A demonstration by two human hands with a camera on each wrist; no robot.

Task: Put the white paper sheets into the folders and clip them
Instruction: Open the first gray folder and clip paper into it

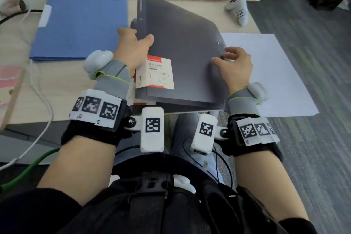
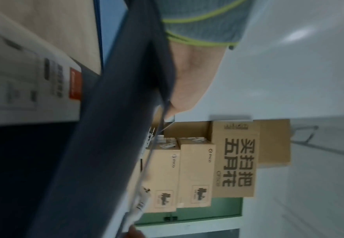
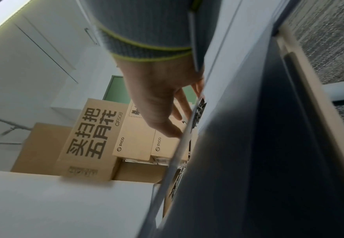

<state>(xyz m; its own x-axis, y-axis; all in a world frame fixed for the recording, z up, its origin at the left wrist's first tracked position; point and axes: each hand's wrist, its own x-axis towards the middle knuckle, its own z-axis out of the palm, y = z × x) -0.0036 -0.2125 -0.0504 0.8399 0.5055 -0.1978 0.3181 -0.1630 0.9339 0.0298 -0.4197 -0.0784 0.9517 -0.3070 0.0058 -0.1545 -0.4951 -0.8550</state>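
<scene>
While both hands grasp the grey folder point(image 1: 182, 59), left hand point(image 1: 135, 47) and right hand point(image 1: 236, 66) tilt it above the worktop's point(image 1: 62, 85) near edge.

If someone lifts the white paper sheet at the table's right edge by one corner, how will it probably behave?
The white paper sheet looks thin and lies flat, so it would likely droop and curl. Part of it overhangs the table edge, so a push could probably slide it off. It seems very light, unlike the grey folder that stays flat between both hands.
</scene>
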